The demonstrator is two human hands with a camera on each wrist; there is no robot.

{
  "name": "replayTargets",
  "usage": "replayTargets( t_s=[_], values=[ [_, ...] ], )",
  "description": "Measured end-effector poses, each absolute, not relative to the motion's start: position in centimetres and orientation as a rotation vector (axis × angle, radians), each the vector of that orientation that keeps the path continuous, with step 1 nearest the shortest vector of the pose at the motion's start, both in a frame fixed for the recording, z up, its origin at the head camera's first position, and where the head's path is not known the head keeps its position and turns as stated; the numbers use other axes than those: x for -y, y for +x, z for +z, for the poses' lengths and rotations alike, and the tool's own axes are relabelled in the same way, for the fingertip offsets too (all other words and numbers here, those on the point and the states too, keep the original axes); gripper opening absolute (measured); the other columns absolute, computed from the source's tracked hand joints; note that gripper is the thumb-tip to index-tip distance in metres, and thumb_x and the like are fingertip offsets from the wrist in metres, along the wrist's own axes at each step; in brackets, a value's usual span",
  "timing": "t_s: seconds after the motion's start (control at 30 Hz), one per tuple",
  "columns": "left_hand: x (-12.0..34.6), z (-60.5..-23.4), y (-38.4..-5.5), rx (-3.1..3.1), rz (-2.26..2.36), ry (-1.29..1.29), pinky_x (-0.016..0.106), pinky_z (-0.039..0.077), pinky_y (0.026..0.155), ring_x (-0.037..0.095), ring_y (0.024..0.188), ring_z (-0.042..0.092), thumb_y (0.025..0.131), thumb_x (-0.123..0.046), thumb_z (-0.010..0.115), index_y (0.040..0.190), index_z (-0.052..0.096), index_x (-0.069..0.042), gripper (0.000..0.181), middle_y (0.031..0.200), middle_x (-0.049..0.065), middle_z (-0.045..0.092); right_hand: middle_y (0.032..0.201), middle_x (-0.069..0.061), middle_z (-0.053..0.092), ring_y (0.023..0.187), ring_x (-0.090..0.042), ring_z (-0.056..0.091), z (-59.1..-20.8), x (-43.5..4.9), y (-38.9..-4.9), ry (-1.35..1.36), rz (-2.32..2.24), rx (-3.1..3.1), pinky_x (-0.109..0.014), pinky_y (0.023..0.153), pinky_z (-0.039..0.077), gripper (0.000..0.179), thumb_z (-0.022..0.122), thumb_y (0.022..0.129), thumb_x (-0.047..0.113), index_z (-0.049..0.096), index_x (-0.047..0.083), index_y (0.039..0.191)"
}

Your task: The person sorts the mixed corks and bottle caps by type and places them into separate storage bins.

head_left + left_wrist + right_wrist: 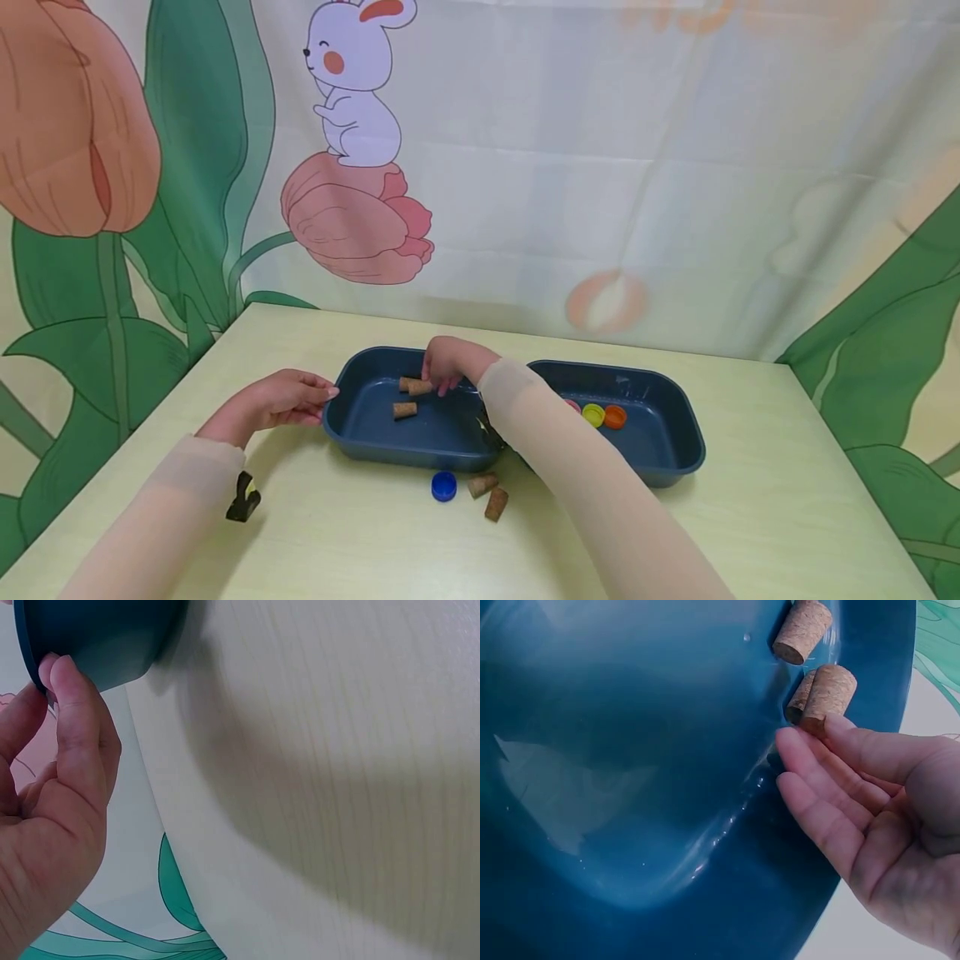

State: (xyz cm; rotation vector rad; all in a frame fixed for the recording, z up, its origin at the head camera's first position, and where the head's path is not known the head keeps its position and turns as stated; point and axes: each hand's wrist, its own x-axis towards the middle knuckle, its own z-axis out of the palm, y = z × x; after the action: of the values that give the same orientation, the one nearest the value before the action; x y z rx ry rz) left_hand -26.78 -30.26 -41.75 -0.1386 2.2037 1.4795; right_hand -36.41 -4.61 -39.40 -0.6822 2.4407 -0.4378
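Note:
My left hand pinches the left rim of a dark blue tray between thumb and fingers; the left wrist view shows the fingertips at that rim. Inside the same tray, my right hand pinches one end of a cork between thumb and fingers. Behind that cork lies a second one, partly hidden by it. A third cork lies on the tray floor, apart from the hand.
A second dark blue tray stands to the right, holding a yellow cap, an orange cap and a partly hidden pink one. In front of the trays, a blue cap and two corks lie on the table.

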Motion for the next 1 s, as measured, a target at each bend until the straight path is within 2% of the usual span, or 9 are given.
replayTargets(
  t_s=[0.23,0.43,0.53,0.57,0.67,0.83,1.0],
  values=[
    [30.3,-42.2,-26.9,-2.208,1.482,-0.150,0.018,0.060,0.069,0.005,0.070,0.065,0.107,-0.019,0.055,0.123,0.058,0.006,0.030,0.078,-0.005,0.067,0.120,-0.014,0.075,0.106,-0.025,0.072,-39.8,4.9,-36.5,-0.596,-0.274,-2.405,-0.034,0.094,0.060,0.013,0.055,0.104,0.006,0.067,0.009,0.101],
    [30.2,-42.0,-26.8,-2.206,1.481,-0.150,0.018,0.060,0.069,0.005,0.070,0.065,0.107,-0.018,0.054,0.123,0.057,0.007,0.030,0.078,-0.005,0.066,0.123,-0.014,0.074,0.112,-0.024,0.072,-40.5,5.5,-37.4,-0.522,-0.224,-2.350,-0.033,0.097,0.059,0.013,0.056,0.103,0.005,0.067,0.006,0.095],
    [30.2,-41.8,-26.8,-2.212,1.478,-0.149,0.017,0.060,0.068,0.005,0.069,0.065,0.107,-0.019,0.054,0.123,0.057,0.007,0.030,0.077,-0.005,0.067,0.114,-0.014,0.076,0.104,-0.024,0.074,-41.9,6.2,-39.0,-0.521,-0.180,-2.317,-0.034,0.092,0.061,0.013,0.058,0.101,0.003,0.069,0.002,0.094],
    [30.2,-41.8,-26.8,-2.213,1.477,-0.147,0.017,0.060,0.068,0.005,0.069,0.065,0.107,-0.019,0.054,0.123,0.057,0.007,0.030,0.078,-0.005,0.067,0.107,-0.013,0.077,0.097,-0.022,0.074,-43.1,6.5,-40.2,-0.528,-0.175,-2.300,-0.032,0.086,0.062,0.012,0.061,0.099,0.002,0.070,0.003,0.091],
    [30.1,-41.7,-26.7,-2.217,1.472,-0.150,0.017,0.060,0.069,0.005,0.070,0.065,0.107,-0.019,0.054,0.124,0.057,0.008,0.032,0.078,-0.005,0.067,0.103,-0.014,0.077,0.092,-0.023,0.074,-43.9,6.8,-41.0,-0.548,-0.142,-2.292,-0.032,0.082,0.062,0.010,0.063,0.098,0.001,0.071,0.001,0.092],
    [30.1,-41.7,-26.7,-2.218,1.465,-0.158,0.018,0.060,0.070,0.006,0.071,0.065,0.107,-0.019,0.055,0.126,0.055,0.010,0.035,0.080,-0.004,0.067,0.116,-0.010,0.077,0.098,-0.020,0.074,-42.1,6.4,-38.8,-0.514,-0.116,-2.344,-0.029,0.086,0.061,0.012,0.061,0.100,0.005,0.072,0.004,0.097],
    [30.1,-41.6,-26.7,-2.218,1.463,-0.161,0.018,0.060,0.070,0.006,0.071,0.066,0.107,-0.019,0.055,0.126,0.056,0.009,0.034,0.080,-0.004,0.068,0.120,-0.009,0.076,0.079,-0.012,0.066,-40.9,6.0,-37.6,-0.520,-0.055,-2.366,-0.020,0.069,0.054,0.014,0.059,0.103,0.009,0.069,0.009,0.093]
  ],
)
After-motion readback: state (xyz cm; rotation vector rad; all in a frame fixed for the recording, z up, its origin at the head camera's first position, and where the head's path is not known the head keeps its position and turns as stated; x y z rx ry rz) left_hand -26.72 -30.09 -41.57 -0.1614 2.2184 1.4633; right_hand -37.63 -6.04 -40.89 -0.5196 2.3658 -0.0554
